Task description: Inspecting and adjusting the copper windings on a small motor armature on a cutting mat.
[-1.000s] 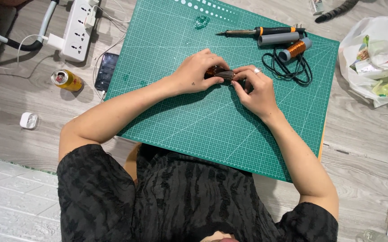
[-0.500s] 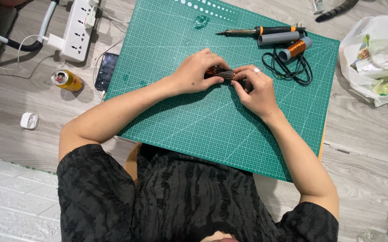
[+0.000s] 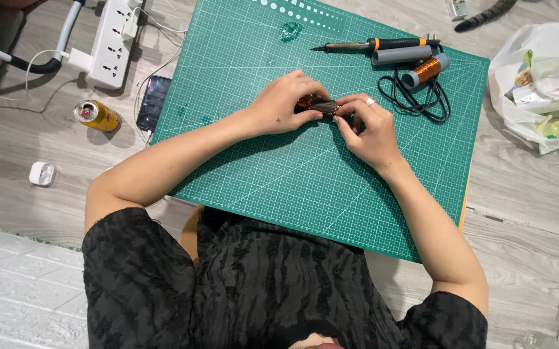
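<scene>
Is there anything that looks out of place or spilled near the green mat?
Nothing is spilled. One oddity: a yellow drink can lies on its side on the grey wooden floor, left of the green cutting mat.

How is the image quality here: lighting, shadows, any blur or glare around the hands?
Head view: even, soft light, with only faint shadows under the left hand and right hand on the green mat. Focus is sharp across the frame, with no motion blur. The fingers cover most of the small coppery part, so its shape is unclear. Mild glare shows on the plastic bag.
</scene>
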